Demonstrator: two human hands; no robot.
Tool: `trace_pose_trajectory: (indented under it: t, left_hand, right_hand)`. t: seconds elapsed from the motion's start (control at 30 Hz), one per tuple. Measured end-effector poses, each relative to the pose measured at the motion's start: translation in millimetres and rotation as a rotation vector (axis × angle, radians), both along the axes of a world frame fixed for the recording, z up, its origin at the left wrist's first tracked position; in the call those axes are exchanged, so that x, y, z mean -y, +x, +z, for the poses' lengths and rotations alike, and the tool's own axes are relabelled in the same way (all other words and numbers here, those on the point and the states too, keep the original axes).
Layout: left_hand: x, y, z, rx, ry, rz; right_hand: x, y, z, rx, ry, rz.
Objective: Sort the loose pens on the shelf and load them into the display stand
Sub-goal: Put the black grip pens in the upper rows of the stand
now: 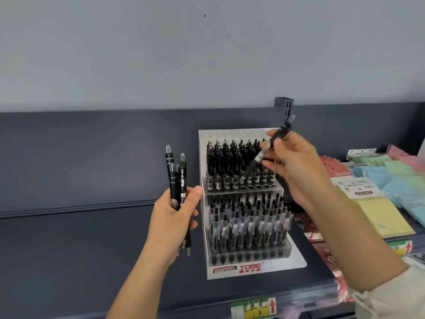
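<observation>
A clear acrylic display stand [296, 261] with stepped rows of holes stands on the dark shelf [80, 249], and most of its holes hold black pens. My left hand [172, 224] grips a small bundle of black pens [178, 180] upright, just left of the stand. My right hand [296, 166] pinches a single black pen [264, 153] tilted over the upper tier. Its tip points down at the front row of that tier, beside several empty holes [258, 186].
Stacks of yellow, blue, green and pink sticky notes [381, 212] fill the shelf to the right. Red packets [326, 254] lie behind my right forearm. A price tag [253, 308] sits on the shelf's front edge. A dark bracket [284, 104] juts from the back panel.
</observation>
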State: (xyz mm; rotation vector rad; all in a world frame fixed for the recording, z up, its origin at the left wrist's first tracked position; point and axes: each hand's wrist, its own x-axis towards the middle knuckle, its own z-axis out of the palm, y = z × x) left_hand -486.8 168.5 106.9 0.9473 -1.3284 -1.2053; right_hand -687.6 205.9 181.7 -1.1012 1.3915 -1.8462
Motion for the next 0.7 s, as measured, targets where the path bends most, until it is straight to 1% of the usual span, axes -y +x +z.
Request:
trace_pose_trajectory:
  t: [0.07,0.13,0.23,0.37,0.47,0.57,0.63,0.7]
  left_hand:
    - [0.8,0.1,1.1,-0.02,0.02,0.013]
    - [0.5,-1.1,2.6,-0.027,0.028,0.014]
    - [-0.7,-2.6,4.2,-0.022,0.026,0.009]
    - [-3.0,-2.1,5.6,-0.013,0.025,0.014]
    - [-4.7,-1.3,5.0,-0.009,0.023,0.023]
    - [-5.6,-1.7,4.4,-0.007,0.022,0.023]
    - [-5.4,-2.3,4.2,0.003,0.022,0.027]
    - [-5.6,-3.0,4.5,0.01,0.018,0.031]
  right_hand:
    - [4.4,-7.4,-1.9,-0.153,-0.024,-0.134]
    - [8.8,-7.7,-6.5,-0.301,-0.033,-0.203]
    - [14.4,-3.7,-16.1,-0.457,-0.038,-0.245]
    - [21.8,-0.4,-27.4,-0.643,0.023,-0.268]
    - [23.0,1.5,-25.9,-0.731,0.045,-0.264]
    - [22.5,1.0,-24.2,-0.754,0.049,-0.274]
    - [23.6,-0.3,-25.3,-0.765,0.099,-0.257]
    - [26.3,-0.7,-28.5,-0.826,0.202,-0.208]
